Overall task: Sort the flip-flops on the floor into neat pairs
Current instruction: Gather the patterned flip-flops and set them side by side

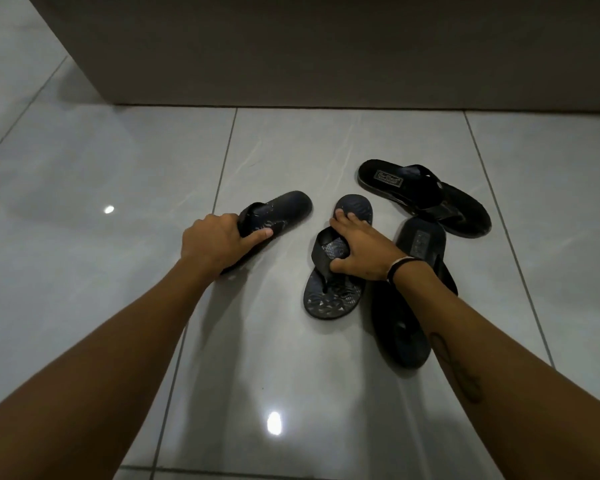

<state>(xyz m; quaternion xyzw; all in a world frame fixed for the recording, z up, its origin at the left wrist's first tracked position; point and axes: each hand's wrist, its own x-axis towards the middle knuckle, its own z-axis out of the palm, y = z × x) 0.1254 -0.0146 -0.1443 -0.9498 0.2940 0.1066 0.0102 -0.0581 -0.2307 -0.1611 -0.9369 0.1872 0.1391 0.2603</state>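
Note:
Several dark flip-flops lie on the glossy grey tiled floor (118, 161). My left hand (212, 242) grips the strap of a navy patterned flip-flop (284, 211) that points up and to the right. My right hand (359, 249) holds the strap of the matching navy patterned flip-flop (329, 299), its toe end toward me. To the right, a larger black flip-flop (409, 192) with a label on its heel lies crosswise. Its black partner (400, 323) lies lengthwise, partly under my right forearm, its heel touching the crosswise one.
A dark wall or cabinet base (326, 64) runs along the back, meeting the floor just beyond the flip-flops. Ceiling lights glare off the tiles. Bare floor stretches to the left and in front. My right wrist wears a dark band (400, 266).

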